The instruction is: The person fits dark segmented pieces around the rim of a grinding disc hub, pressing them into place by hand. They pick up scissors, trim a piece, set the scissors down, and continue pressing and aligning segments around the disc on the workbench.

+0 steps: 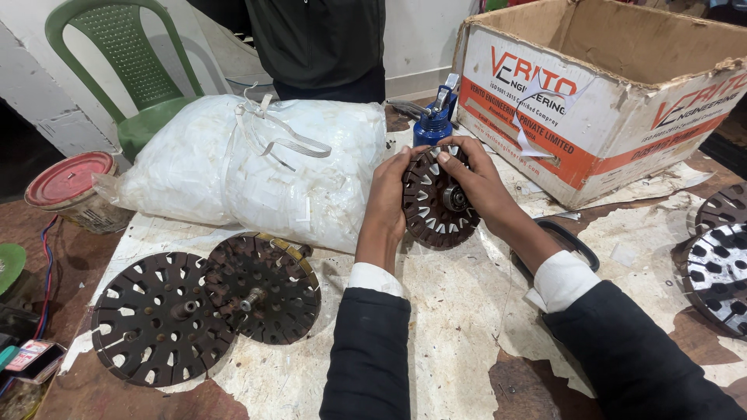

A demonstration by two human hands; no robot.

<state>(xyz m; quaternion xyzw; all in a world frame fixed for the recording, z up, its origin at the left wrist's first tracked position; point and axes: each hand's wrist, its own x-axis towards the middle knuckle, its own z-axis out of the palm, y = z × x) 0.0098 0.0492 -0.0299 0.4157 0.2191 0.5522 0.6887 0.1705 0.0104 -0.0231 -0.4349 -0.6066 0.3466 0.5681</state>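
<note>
Edges: the table (467, 327) edge runs along the left, by the red-lidded tin (70, 183) and green chair (132, 70).
Open room: bare worn tabletop lies between the two forearms and toward the near edge; the white sack (249, 167) crowds the left, the carton (607, 93) the right.
Held thing: a dark slotted stator disc (436, 198), above the table between sack and carton.
Facing: the disc stands tilted on its rim, its flat face and hub toward the camera; it is round, so its axis runs through the hub, toward the viewer.
Left hand (387, 198): clasps the disc's left rim, fingers behind.
Right hand (478, 183): grasps the top and right rim, fingertips curled over the edge.
Nearby: a blue can (433, 124) just behind the disc; two more discs (206, 307) lie flat and overlapping at near left; lighter discs (720, 260) at the right edge.
Surface: table covered with torn, stained paper.
Room: another person in dark clothing (319, 43) stands behind the sack.
</note>
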